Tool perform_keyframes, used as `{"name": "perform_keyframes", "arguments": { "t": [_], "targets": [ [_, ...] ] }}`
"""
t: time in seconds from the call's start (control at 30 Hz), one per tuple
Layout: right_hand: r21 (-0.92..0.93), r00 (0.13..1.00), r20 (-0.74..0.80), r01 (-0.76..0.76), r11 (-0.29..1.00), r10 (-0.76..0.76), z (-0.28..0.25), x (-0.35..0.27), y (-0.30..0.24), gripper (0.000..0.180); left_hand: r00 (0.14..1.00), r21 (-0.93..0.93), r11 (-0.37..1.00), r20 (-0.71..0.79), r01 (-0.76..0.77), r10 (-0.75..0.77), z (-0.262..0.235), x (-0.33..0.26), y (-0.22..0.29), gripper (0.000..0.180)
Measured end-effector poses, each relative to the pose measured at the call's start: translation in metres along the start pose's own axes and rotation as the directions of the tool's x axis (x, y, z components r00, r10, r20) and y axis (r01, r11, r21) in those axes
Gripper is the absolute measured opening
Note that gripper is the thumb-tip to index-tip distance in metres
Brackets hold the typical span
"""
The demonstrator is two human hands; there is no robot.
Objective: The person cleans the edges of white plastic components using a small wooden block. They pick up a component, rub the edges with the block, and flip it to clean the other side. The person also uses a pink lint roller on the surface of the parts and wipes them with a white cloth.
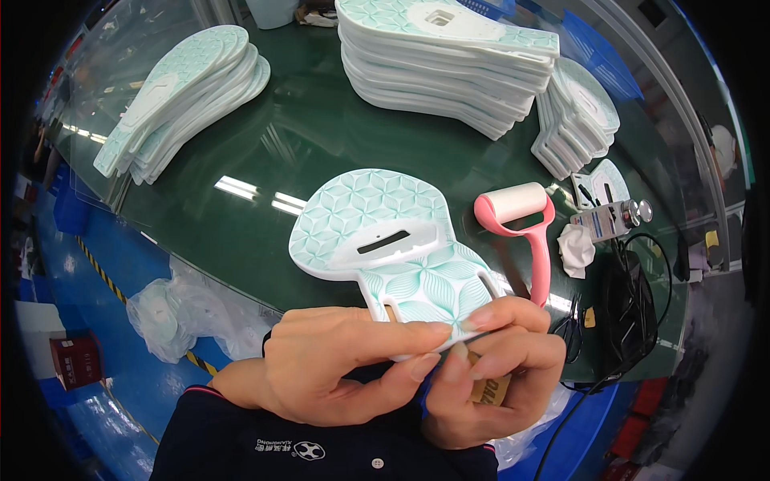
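I work at a dark green table (321, 152) with a glossy top that mirrors the ceiling lights as white streaks (257, 195). A metal rail (674, 88) curves along its far right edge. Below and to my left the floor (88, 289) is blue, with a yellow-and-black striped line (104, 276) running across it. A red box (76, 361) sits on that floor, and blue crates (72, 212) stand further off beside the table.

Both hands, left hand (337, 365) and right hand (497, 377), pinch a patterned mint-and-white panel (385, 240) over the green table (265, 160).
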State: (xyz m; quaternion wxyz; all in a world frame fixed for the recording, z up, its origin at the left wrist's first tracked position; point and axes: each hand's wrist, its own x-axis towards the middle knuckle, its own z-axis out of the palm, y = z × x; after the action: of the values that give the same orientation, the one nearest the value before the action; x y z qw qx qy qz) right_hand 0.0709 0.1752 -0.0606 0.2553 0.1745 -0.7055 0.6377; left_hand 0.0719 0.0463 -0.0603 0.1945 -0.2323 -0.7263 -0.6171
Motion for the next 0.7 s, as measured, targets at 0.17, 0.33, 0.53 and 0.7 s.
{"name": "perform_keyframes", "arguments": {
  "t": [0.17,0.33,0.53,0.7],
  "targets": [
    [-0.004,1.000,0.016,-0.013,1.000,0.013,-0.002,0.003,-0.003,0.029,1.000,0.001,1.000,0.024,-0.003,0.003,0.000,0.000,-0.001,0.017],
    [0.119,0.994,-0.054,-0.085,0.989,0.092,-0.006,0.000,0.002,0.028,0.987,0.106,0.992,0.140,0.062,-0.077,-0.007,0.006,0.005,0.022],
    [0.259,0.999,0.016,-0.036,0.965,0.033,-0.013,0.007,0.003,0.030,0.968,0.151,0.982,0.240,-0.112,0.074,-0.016,0.016,-0.002,0.031],
    [0.220,1.000,0.013,-0.012,0.975,0.009,-0.012,0.007,0.001,0.030,0.976,0.192,0.980,0.218,-0.049,0.006,-0.017,0.012,0.001,0.032]
  ]
}}
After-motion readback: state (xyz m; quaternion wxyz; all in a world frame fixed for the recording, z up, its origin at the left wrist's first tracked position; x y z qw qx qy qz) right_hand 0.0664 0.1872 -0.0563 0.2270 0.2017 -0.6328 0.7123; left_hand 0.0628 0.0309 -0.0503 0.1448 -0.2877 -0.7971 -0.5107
